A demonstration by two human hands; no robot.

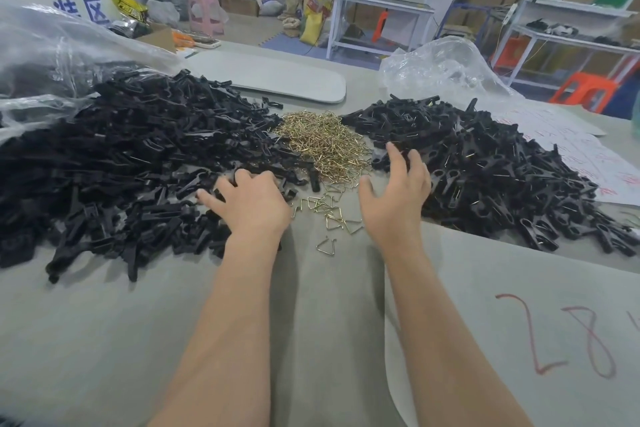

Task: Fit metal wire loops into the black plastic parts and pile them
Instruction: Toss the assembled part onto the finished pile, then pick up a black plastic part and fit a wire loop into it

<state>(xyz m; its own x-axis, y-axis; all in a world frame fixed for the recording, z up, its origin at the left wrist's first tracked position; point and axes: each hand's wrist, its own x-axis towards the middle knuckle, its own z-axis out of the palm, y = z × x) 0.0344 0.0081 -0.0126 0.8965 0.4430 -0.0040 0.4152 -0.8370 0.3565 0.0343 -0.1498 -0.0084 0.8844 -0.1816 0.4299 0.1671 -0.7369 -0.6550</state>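
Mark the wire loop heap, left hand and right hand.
wire loop heap (320, 144): head view, pile's centre.
left hand (256, 204): head view, back of hand.
right hand (398, 194): head view, back of hand.

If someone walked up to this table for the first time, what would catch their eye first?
Two big heaps of black plastic parts fill the table: the left heap beside a clear bag and the right heap. Between them glints a smaller pile of brass-coloured wire loops. Nearer, the left hand touches the left heap's edge and the right hand, fingers spread, is at the right heap's.
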